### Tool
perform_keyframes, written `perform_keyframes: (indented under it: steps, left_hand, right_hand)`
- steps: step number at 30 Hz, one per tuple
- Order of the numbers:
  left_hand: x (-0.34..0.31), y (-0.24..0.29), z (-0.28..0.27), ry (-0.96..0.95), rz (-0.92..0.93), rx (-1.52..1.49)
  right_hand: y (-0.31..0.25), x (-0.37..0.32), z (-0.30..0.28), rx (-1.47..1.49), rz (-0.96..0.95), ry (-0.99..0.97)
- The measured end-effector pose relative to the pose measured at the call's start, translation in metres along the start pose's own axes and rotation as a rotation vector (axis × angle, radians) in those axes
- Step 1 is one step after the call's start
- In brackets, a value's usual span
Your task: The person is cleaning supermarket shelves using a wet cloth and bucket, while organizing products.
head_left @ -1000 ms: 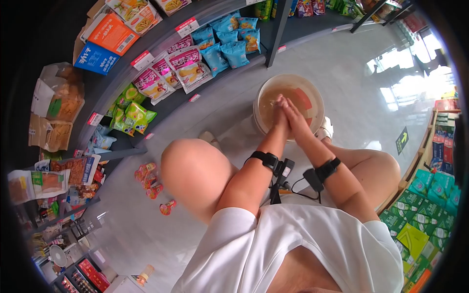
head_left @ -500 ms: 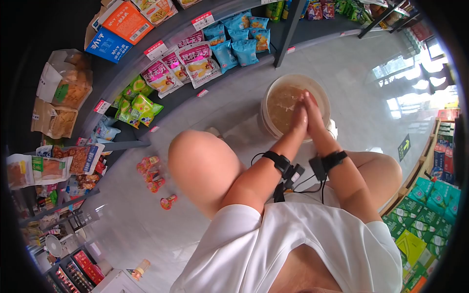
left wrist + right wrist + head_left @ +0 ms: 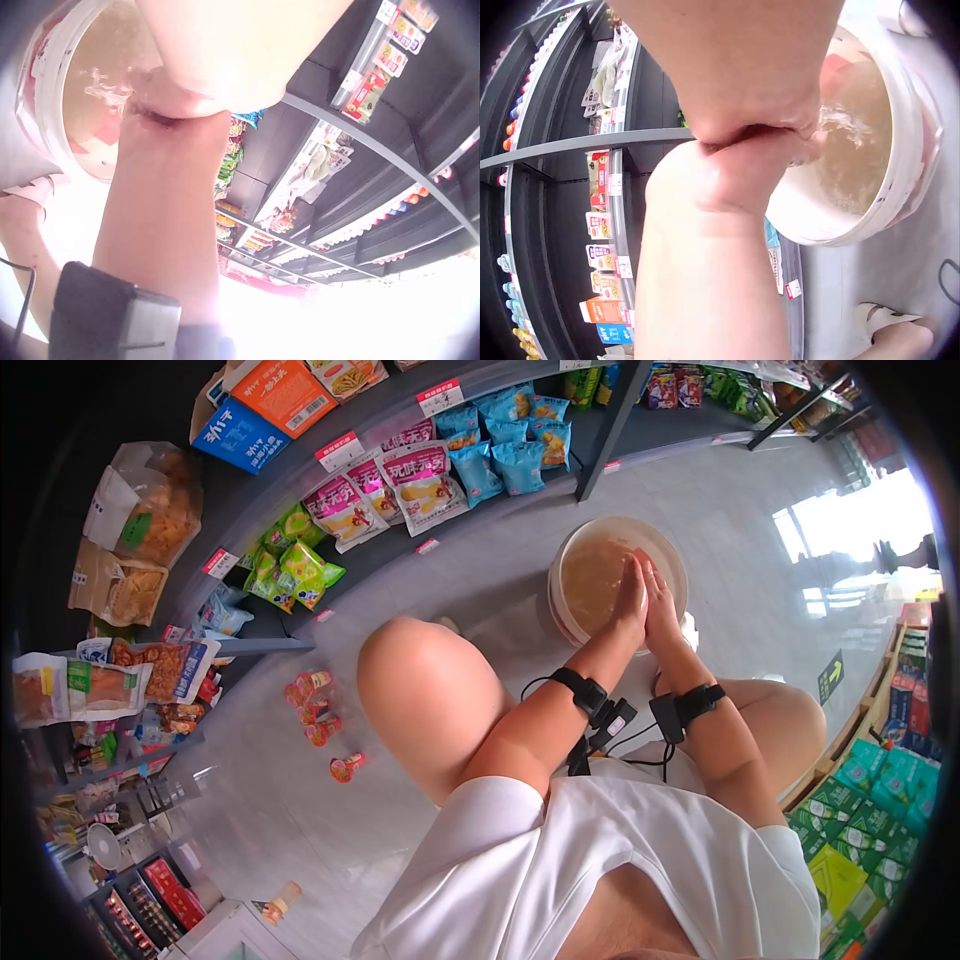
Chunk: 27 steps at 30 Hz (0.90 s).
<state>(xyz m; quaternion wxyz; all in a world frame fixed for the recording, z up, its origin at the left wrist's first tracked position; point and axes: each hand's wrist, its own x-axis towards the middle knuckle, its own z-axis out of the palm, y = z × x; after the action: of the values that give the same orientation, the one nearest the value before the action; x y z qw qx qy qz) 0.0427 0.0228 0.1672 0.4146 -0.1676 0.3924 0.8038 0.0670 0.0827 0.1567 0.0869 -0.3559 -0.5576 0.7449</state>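
Over the right part of a white bucket [image 3: 555,595], the left hand [image 3: 630,600] and right hand [image 3: 660,605] rest palm against palm, fingers fairly straight and pointing away from the body. Neither shows an object in it. Murky brown water [image 3: 590,575] fills the lower part of the bucket. Both wrist views show the hands meeting beside the bucket's opening, with disturbed water [image 3: 105,90] in the left one and rippling water [image 3: 851,127] in the right one. The palms' inner faces are hidden.
Snack shelves hold pink-and-white bags [image 3: 425,485] and blue bags [image 3: 520,465] beyond the left knee [image 3: 430,690]. Red packages [image 3: 320,710] lie on the floor at left. Green boxes [image 3: 860,820] stand at right. Black straps with devices [image 3: 690,705] circle the forearms.
The head view has shifted, so the bucket and shelves sit farther right. Both hands have moved from the bucket's middle toward its right side, still together.
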Motion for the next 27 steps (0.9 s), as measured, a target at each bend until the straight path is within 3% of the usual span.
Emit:
perform_keyframes:
  steps: [4,6,7,13,18,22,24,26,27]
  left_hand:
    - [0.021,-0.019,-0.002,0.000,0.162,0.218]
    - [0.029,-0.026,-0.003,0.041,0.172,0.288]
    - [0.030,-0.028,-0.002,0.092,0.166,0.312]
    - [0.034,-0.035,-0.004,0.154,0.144,0.326]
    - [0.068,-0.057,-0.024,0.159,0.096,0.324]
    - [0.042,-0.043,-0.024,0.120,0.042,0.247]
    - [0.047,-0.040,-0.032,0.004,0.040,0.322]
    - [0.004,-0.008,-0.002,0.072,0.145,0.248]
    - [0.001,-0.002,0.003,0.068,0.148,0.240]
  right_hand:
    - [0.072,0.067,-0.046,0.282,0.085,-0.177]
    - [0.079,0.068,-0.050,0.223,0.071,-0.161]
    - [0.060,0.052,-0.038,-0.046,0.029,-0.027]
    - [0.065,0.049,-0.046,-0.390,-0.080,-0.071]
    - [0.043,0.028,-0.029,-0.649,-0.067,0.018]
    - [0.035,0.023,-0.026,-0.881,-0.075,0.040]
    - [0.030,0.025,-0.033,-0.882,-0.184,-0.015]
    - [0.029,0.047,-0.043,-0.550,-0.188,-0.220]
    - [0.000,0.034,-0.034,-0.573,-0.139,-0.290]
